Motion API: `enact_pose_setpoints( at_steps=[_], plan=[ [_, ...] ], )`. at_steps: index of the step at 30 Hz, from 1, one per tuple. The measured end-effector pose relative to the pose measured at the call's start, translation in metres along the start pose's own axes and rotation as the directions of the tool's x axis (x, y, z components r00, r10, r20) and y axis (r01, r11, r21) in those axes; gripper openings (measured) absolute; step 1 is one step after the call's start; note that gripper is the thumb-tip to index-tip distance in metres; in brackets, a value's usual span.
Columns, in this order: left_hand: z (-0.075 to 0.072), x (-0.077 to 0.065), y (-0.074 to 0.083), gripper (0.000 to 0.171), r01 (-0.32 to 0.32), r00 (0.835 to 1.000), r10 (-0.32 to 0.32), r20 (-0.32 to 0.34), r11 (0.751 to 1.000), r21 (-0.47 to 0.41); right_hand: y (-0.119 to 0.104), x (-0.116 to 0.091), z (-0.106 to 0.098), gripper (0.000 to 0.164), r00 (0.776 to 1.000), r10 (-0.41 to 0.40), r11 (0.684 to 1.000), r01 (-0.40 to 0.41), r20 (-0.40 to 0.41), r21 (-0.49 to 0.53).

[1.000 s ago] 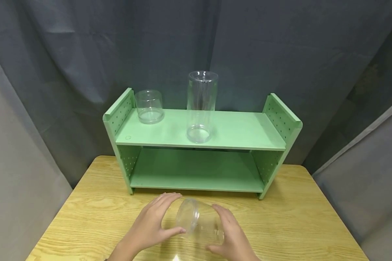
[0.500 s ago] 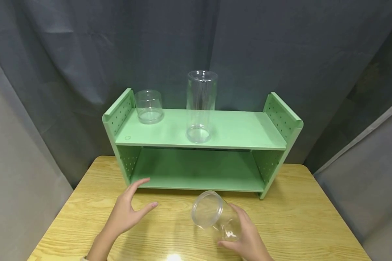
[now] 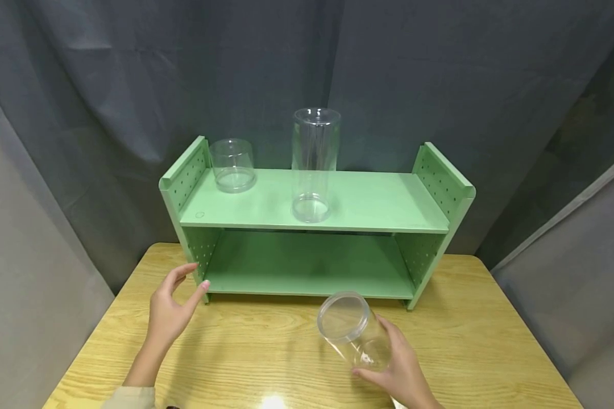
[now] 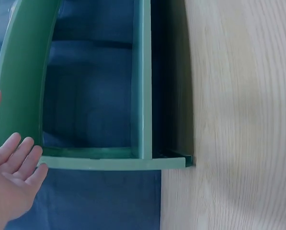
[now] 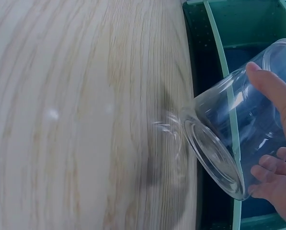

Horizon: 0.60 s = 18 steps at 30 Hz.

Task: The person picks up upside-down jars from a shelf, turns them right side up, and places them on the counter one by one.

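Note:
A clear see-through jar (image 3: 355,335) is gripped in my right hand (image 3: 403,363), thumb on one side and fingers on the other. It tilts over the table, its ringed end toward the upper left in the head view. In the right wrist view the jar (image 5: 229,124) shows its round base rim low and left. My left hand (image 3: 170,309) holds nothing, its fingers loosely bent and thumb apart, close to the left front leg of the green shelf (image 3: 378,199).
On the upper shelf board stand a tall clear cylinder (image 3: 314,165) near the middle and a short clear jar (image 3: 233,166) at the left. The wooden table (image 3: 266,352) extends in front of the shelf. Dark curtains (image 3: 389,68) hang behind.
My left hand has come off the clear jar and moved left. My right hand has carried the jar to the right, turning its ringed end upward.

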<state>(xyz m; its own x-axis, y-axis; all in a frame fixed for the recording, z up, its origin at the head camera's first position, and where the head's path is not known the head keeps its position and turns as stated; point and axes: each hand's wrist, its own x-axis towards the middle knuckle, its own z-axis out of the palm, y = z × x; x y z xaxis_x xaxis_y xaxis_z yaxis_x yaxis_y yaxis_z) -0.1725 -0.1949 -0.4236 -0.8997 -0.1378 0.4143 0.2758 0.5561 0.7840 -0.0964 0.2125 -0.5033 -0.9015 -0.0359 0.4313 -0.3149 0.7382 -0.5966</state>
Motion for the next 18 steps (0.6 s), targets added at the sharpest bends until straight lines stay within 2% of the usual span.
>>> enact_pose_setpoints(
  at_steps=[4,10,15,18],
  plan=[
    [-0.003,0.01,-0.005,0.043,0.035,0.998,-0.039,-0.055,0.997,-0.073,0.005,0.0,-0.001,0.11,1.0,-0.006,1.0,0.006,-0.029,-0.011],
    [-0.004,0.026,-0.015,0.045,0.091,0.992,-0.102,-0.069,0.985,-0.147,0.011,0.0,-0.002,0.11,0.999,0.035,0.999,-0.035,-0.013,0.004],
    [-0.006,0.041,-0.021,0.035,0.151,0.981,-0.175,-0.089,0.963,-0.224,0.013,0.001,-0.003,0.111,0.999,0.049,0.999,-0.049,-0.017,0.004],
    [-0.009,0.049,-0.024,0.032,0.207,0.97,-0.231,-0.07,0.945,-0.252,0.015,0.002,-0.004,0.112,0.998,0.051,0.999,-0.051,-0.02,-0.004]
  ],
)
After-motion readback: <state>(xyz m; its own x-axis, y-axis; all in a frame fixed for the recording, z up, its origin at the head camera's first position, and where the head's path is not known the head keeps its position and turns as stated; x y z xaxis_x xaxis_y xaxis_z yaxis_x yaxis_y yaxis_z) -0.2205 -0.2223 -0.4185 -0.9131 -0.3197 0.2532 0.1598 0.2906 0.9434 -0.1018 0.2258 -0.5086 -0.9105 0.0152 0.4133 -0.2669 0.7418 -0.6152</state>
